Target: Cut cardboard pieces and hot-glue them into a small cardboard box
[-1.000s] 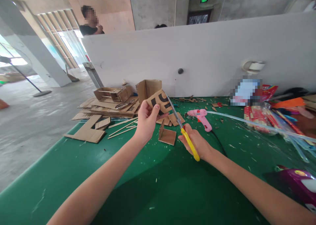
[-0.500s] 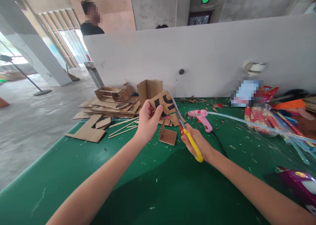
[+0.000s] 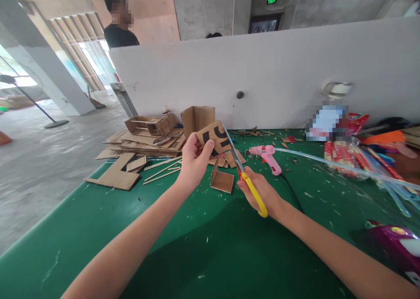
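Observation:
My left hand (image 3: 196, 159) pinches a small piece of cardboard (image 3: 215, 138) printed with black marks, thumb in front and fingers behind. Wrapped round the handles of yellow-and-red scissors (image 3: 252, 186) is my right hand (image 3: 260, 193). The blades run along the right edge of the cardboard piece; whether they are fully closed I cannot tell. Below, a small L-shaped cardboard part (image 3: 222, 181) rests on the green table (image 3: 183, 251). Just right of the blades lies a pink glue gun (image 3: 268, 158) with a long clear glue stick in its back.
Cardboard sheets (image 3: 113, 172) and a cardboard frame (image 3: 151, 126) are piled at the back left, beside thin wooden sticks (image 3: 162, 170). Packets of sticks (image 3: 341, 159) and a purple device (image 3: 393, 244) lie right. A white partition (image 3: 183, 80) borders the table; a person (image 3: 120, 21) is beyond it.
The scissors have shifted slightly left and down along the cardboard's edge, with the blades looking closer together. My left hand keeps its hold. The whole view has moved only a little.

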Action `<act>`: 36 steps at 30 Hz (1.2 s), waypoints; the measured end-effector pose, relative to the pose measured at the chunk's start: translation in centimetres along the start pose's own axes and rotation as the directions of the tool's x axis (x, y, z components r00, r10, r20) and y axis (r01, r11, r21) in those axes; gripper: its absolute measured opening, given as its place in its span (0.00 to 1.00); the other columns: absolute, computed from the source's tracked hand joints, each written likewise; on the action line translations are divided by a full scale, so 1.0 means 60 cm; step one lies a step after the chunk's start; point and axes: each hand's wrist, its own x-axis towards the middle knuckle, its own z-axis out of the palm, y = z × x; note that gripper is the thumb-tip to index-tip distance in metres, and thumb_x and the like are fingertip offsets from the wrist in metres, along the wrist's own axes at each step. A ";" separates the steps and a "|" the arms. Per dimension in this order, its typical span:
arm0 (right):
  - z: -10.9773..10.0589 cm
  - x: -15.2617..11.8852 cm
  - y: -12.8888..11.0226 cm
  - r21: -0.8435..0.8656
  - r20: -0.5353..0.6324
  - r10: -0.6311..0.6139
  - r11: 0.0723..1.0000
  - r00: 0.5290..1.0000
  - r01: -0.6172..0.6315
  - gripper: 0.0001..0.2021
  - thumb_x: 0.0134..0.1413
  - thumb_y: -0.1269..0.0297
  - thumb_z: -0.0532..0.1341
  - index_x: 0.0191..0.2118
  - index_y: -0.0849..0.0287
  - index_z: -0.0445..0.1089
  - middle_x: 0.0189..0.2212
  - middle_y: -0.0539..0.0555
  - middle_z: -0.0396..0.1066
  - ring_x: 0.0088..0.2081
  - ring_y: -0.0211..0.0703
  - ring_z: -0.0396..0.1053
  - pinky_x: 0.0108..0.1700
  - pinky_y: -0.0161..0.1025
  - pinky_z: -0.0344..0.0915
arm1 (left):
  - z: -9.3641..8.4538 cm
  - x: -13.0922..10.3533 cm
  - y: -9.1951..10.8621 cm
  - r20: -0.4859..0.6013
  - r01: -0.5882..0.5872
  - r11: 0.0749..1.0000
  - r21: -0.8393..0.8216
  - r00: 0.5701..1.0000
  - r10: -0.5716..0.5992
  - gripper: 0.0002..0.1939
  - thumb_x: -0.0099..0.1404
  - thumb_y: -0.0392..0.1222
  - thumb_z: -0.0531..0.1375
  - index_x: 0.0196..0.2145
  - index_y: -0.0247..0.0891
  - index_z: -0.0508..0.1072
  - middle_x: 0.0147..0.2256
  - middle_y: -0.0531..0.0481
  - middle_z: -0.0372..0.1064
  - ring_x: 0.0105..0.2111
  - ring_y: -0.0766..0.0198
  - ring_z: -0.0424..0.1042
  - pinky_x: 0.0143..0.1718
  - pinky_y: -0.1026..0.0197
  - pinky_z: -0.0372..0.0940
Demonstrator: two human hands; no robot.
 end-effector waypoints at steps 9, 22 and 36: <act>0.001 0.000 0.000 -0.025 -0.048 0.034 0.999 0.998 -0.036 0.09 0.60 0.56 0.44 0.33 0.54 0.49 0.19 0.51 0.63 0.18 0.44 0.63 0.22 0.37 0.54 | 0.004 -0.006 -0.002 0.036 0.018 1.000 0.003 0.999 -0.018 0.11 0.62 0.45 0.60 0.38 0.38 0.64 0.37 0.50 0.72 0.34 0.65 0.74 0.32 0.62 0.75; 0.001 0.004 0.003 0.011 -0.044 0.034 0.999 0.998 -0.034 0.08 0.58 0.58 0.48 0.32 0.53 0.48 0.19 0.49 0.63 0.19 0.44 0.64 0.22 0.36 0.54 | 0.004 -0.003 0.002 -0.032 0.000 0.999 -0.047 0.999 -0.002 0.10 0.59 0.42 0.61 0.33 0.37 0.64 0.31 0.54 0.68 0.29 0.68 0.71 0.29 0.64 0.73; 0.001 0.028 -0.004 0.784 0.037 0.298 0.583 0.954 -0.213 0.17 0.47 0.49 0.65 0.34 0.58 0.66 0.32 0.55 0.75 0.21 0.37 0.70 0.14 0.30 0.60 | -0.043 0.032 0.051 0.414 0.052 0.908 0.415 0.878 -0.239 0.18 0.52 0.32 0.57 0.42 0.37 0.64 0.27 0.56 0.63 0.23 0.71 0.65 0.19 0.70 0.60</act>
